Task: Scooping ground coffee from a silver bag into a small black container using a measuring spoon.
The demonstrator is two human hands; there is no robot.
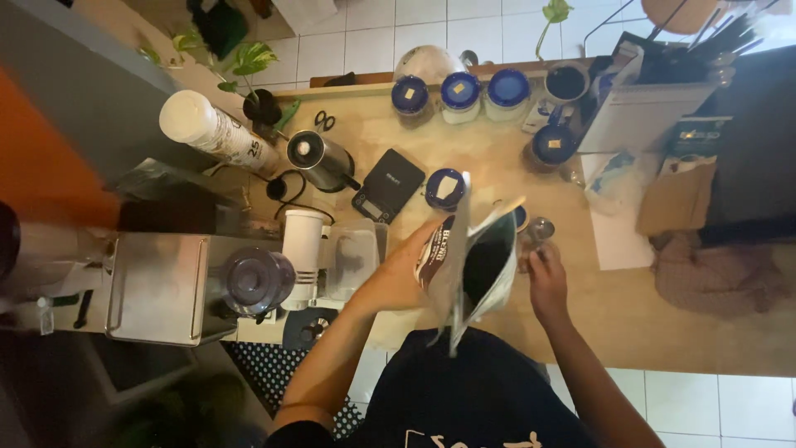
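From the head camera, the left hand (pixel 406 270) grips an open foil pouch (pixel 468 265) by its side, fingers wrapped round the printed face, holding it up over the front of the wooden surface (pixel 663 307) just before the person's chest. The pouch looks thin and pliable, likely to crumple or slump under a hard squeeze; its dark mouth gapes, and whatever fills it would shift when tipped, so a hold on the side seam or near the base seems steadiest (the glossy film may be a little slippery). The right hand (pixel 546 278) is at the pouch's far edge, fingers closed on a small metal cup or scoop (pixel 541 230), though exactly how it pinches it I cannot tell. Counting: one pouch; blue-lidded jars (pixel 460 91), three in a row at the back, one more (pixel 445 188) beside the black scale (pixel 388 184), one (pixel 553 143) further right, and an open one (pixel 567 81) behind it; one gooseneck kettle (pixel 319 159); one pair of scissors (pixel 324 121); one white cylinder (pixel 214 129) lying aslant; one grinder (pixel 253 280) at the left.
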